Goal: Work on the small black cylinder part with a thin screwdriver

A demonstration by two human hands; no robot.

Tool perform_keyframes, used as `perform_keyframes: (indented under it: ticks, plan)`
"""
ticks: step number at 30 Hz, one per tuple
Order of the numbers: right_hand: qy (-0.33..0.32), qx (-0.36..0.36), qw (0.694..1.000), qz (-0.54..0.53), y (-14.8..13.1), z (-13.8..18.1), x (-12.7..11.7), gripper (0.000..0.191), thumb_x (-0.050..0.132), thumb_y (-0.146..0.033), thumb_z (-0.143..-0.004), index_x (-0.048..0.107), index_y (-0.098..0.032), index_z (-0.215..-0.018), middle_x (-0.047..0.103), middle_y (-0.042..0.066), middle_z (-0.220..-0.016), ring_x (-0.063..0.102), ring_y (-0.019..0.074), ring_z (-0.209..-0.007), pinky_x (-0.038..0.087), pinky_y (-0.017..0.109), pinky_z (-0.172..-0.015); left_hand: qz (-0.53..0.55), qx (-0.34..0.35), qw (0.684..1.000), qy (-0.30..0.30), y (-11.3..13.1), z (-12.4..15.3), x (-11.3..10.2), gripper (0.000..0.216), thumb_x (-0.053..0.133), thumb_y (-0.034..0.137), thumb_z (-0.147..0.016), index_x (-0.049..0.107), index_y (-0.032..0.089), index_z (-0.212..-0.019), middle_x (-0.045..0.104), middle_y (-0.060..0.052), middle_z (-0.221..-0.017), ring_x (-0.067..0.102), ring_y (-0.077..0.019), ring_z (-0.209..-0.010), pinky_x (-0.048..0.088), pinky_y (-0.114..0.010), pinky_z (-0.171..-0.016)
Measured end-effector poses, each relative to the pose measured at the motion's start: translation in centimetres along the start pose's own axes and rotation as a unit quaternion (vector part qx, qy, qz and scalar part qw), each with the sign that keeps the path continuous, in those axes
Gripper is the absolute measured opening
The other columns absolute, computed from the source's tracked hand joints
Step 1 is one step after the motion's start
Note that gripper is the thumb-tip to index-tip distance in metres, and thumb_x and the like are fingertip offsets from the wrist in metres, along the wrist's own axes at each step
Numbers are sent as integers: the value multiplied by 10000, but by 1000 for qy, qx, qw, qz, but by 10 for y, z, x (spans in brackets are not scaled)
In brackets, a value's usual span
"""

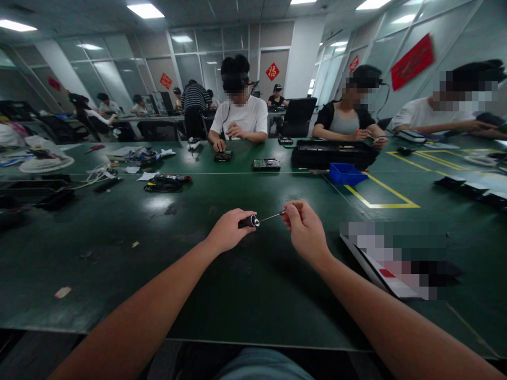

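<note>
My left hand (228, 230) is closed round a black screwdriver handle (249, 221) with a silver collar, held just above the green table (206, 274). A thin metal bit (270, 216) sticks out of the collar toward the right. My right hand (303, 228) pinches the far end of that bit between thumb and fingertips. Both hands are close together at the middle of the table, a little above its surface.
A flat device (390, 264), partly blurred, lies right of my right hand. Farther off are a blue bin (347, 173), a long black tray (332, 154), a hard drive (266, 164) and a cable bundle (164, 183). Three people sit across the table working.
</note>
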State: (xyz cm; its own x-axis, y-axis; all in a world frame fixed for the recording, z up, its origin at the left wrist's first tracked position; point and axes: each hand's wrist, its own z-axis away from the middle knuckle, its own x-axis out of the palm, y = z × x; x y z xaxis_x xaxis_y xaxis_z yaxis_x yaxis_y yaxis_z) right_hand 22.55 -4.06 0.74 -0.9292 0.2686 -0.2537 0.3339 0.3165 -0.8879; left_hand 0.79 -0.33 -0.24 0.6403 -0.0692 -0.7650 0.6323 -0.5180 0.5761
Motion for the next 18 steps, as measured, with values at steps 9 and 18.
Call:
perform_keyframes:
  ticks: [9,18]
  plan:
    - [-7,3,999,39,-4,-1,-2,262,449,-451,-994,594,-238,-948,660,37,-816,606,212,-742,458,369,-712,27,-14,1000,-2,-2,0,1,374,721,253,-857,692,240,-1230,689,-54,-1138,638,-231,-1060,486,-390,-973]
    - [-12,0,997,76,-8,0,-3,258,442,-433,-1001,597,-231,-958,669,39,-821,611,209,-735,450,364,-702,81,-49,995,43,-4,-1,1,363,738,237,-833,672,216,-1190,691,-68,-1176,640,-234,-1079,500,-402,-981]
